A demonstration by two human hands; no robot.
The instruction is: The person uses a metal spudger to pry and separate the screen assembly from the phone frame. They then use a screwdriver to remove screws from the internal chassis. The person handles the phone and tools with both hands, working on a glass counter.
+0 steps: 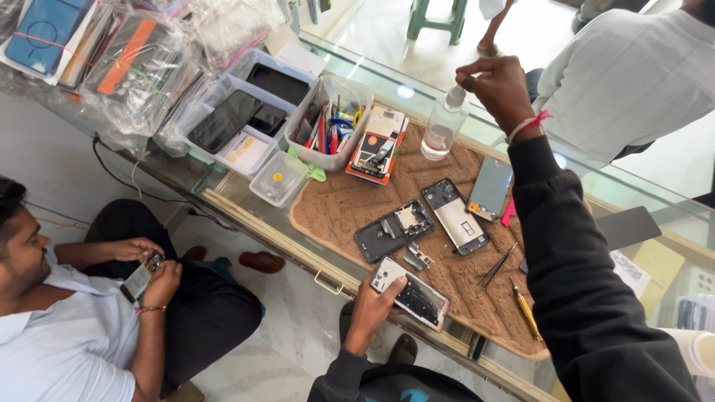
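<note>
The left hand [370, 307] grips a phone [414, 295] with a cracked screen at the near edge of the brown mat [335, 205], thumb lying across its top end. The right hand [497, 88] is raised over the mat's far edge, fingertips pinched on the cap of a clear plastic bottle [442, 128] partly filled with clear liquid.

Near the bottle, an open clear tub [328, 123] holds upright pens and small tools; 2 trays [246, 119] beside it hold dark phones. A small lidded box [278, 179] sits in front of them. On the mat lie 2 opened phone bodies [423, 225], tweezers [497, 266] and a yellow screwdriver [527, 313].

The mat rests on a glass counter [655, 193] over pale marble floor. At the left a seated person [74, 313] holds another phone. The bagged items [141, 63] at top left are hard to make out.
</note>
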